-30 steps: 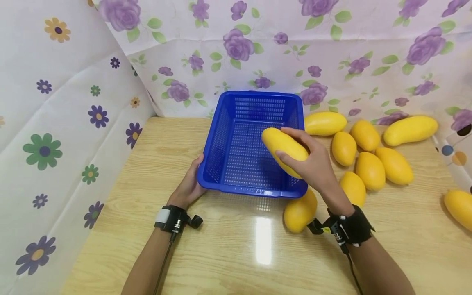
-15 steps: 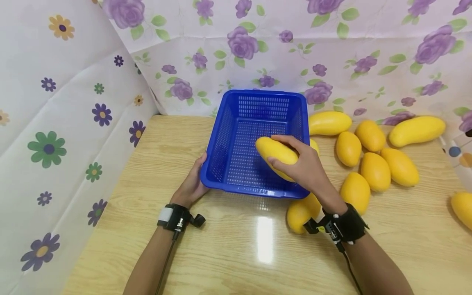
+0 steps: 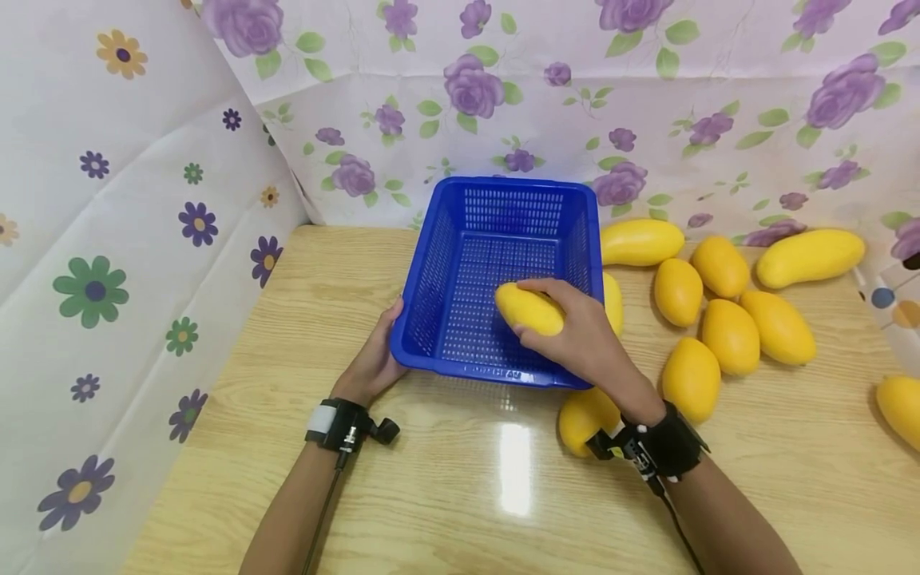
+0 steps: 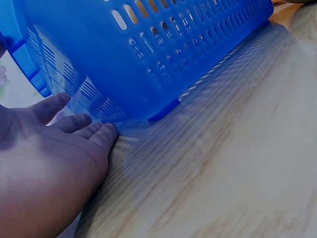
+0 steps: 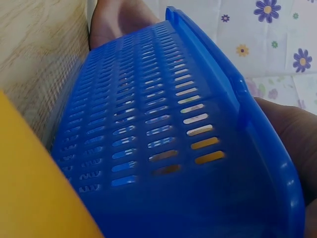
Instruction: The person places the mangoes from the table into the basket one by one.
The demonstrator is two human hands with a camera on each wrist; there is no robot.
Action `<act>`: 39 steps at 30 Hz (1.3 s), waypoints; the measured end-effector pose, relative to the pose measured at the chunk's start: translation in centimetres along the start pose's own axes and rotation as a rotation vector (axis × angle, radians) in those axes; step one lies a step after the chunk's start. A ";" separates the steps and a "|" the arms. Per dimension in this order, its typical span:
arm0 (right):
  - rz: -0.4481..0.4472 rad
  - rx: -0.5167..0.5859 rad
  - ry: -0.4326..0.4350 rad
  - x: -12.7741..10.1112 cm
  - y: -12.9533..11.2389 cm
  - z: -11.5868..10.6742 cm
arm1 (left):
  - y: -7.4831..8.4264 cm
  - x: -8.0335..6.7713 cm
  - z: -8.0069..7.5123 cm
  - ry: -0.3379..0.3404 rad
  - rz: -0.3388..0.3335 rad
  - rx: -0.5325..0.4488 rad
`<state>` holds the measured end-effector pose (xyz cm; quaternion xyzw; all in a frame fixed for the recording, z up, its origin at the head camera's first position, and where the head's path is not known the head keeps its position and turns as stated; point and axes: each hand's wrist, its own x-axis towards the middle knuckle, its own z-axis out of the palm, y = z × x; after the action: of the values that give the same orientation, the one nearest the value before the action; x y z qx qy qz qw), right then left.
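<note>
My right hand point(image 3: 575, 331) grips a long, smooth yellow fruit point(image 3: 530, 309), thumb on the near side and fingers over the far side. The fruit is down inside the blue plastic basket point(image 3: 496, 373), above its perforated floor; whether it touches the floor cannot be seen. At the basket's left side is my left hand point(image 3: 374, 359), its fingertips at the rim in the head view. In the left wrist view the left fingers point(image 4: 74, 121) lie fairly straight against the basket's outer wall. The right wrist view shows the basket's near wall, with the right hand partly hidden beyond the rim.
Several mango-like yellow fruits point(image 3: 730, 335) lie right of the basket, with longer ones point(image 3: 810, 257) at the back. One round fruit point(image 3: 585, 422) sits by the basket's near right corner, under my right wrist. Flowered cloth point(image 3: 374, 48) hangs behind the wooden table point(image 3: 431, 495).
My right hand has lowered the yellow fruit deeper into the basket and slightly left. The left hand stays at the basket's side. The head view shifted slightly.
</note>
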<state>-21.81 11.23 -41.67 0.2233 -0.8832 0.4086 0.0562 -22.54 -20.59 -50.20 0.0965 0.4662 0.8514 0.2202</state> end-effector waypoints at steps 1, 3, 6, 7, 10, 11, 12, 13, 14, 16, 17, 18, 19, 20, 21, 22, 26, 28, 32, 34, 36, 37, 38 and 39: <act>-0.007 -0.016 -0.010 0.0 0.0 0.1 | 0.0 0.0 0.0 -0.005 -0.001 -0.003; -0.019 -0.055 -0.033 -0.1 -0.1 0.2 | 0.0 0.0 0.0 -0.011 -0.004 -0.008; -0.036 -0.106 -0.069 -0.1 -0.2 0.3 | 0.1 0.0 -0.1 -0.012 -0.007 -0.014; -0.039 -0.121 -0.078 -0.2 -0.3 0.3 | 0.1 -0.1 -0.1 -0.011 -0.007 -0.014; -0.038 -0.154 -0.104 -0.3 -0.4 0.4 | 0.1 -0.1 -0.1 -0.007 -0.011 -0.011; -0.036 -0.165 -0.115 -0.3 -0.4 0.4 | 0.1 -0.1 -0.1 -0.007 -0.011 -0.011; -0.037 -0.177 -0.128 -0.4 -0.5 0.5 | 0.1 -0.1 -0.1 -0.007 -0.012 -0.009; -0.038 -0.187 -0.143 -0.4 -0.5 0.5 | 0.1 -0.1 -0.1 -0.007 -0.013 -0.008; -0.037 -0.194 -0.159 -0.4 -0.5 0.5 | 0.1 -0.1 -0.1 -0.007 -0.011 -0.006; -0.041 -0.199 -0.187 -0.5 -0.4 0.5 | 0.1 -0.2 -0.1 -0.005 -0.011 0.002; -0.045 -0.196 -0.198 -0.5 -0.4 0.4 | 0.1 -0.2 -0.1 -0.004 -0.011 0.006; -0.049 -0.190 -0.208 -0.5 -0.4 0.4 | 0.0 -0.2 0.0 -0.003 -0.012 0.008; -0.051 -0.183 -0.215 -0.5 -0.4 0.4 | 0.0 -0.2 0.0 -0.002 -0.012 0.009; -0.055 -0.178 -0.220 -0.5 -0.4 0.4 | 0.0 -0.2 0.0 -0.001 -0.013 0.010; -0.059 -0.173 -0.224 -0.4 -0.3 0.4 | 0.0 -0.2 0.0 0.001 -0.017 0.011; -0.060 -0.165 -0.229 -0.4 -0.3 0.3 | 0.0 -0.2 0.0 0.004 -0.019 0.010; -0.074 -0.158 -0.247 -0.4 -0.2 0.3 | 0.0 -0.3 0.0 0.010 -0.026 0.012; -0.088 -0.158 -0.254 -0.5 -0.2 0.2 | 0.0 -0.3 0.0 0.011 -0.025 0.016; -0.128 -0.169 -0.262 -0.5 -0.1 0.2 | 0.0 -0.4 0.1 0.011 -0.023 0.013; -0.141 -0.178 -0.266 -0.6 0.0 0.2 | 0.0 -0.3 0.1 0.012 -0.024 0.007; -0.145 -0.187 -0.271 -0.6 0.1 0.1 | 0.1 -0.1 0.2 0.014 -0.028 0.005; -0.144 -0.186 -0.276 -0.6 0.1 0.1 | 0.1 -0.1 0.2 0.015 -0.030 0.003; -0.142 -0.189 -0.282 -0.7 0.1 0.1 | 0.1 0.0 0.1 0.018 -0.032 0.002; -0.140 -0.189 -0.289 -0.7 0.1 0.1 | 0.1 0.0 0.2 0.022 -0.034 0.001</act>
<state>-21.25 11.46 -42.01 0.3345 -0.8988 0.2826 -0.0223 -22.49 -20.51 -50.05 0.0794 0.4705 0.8483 0.2297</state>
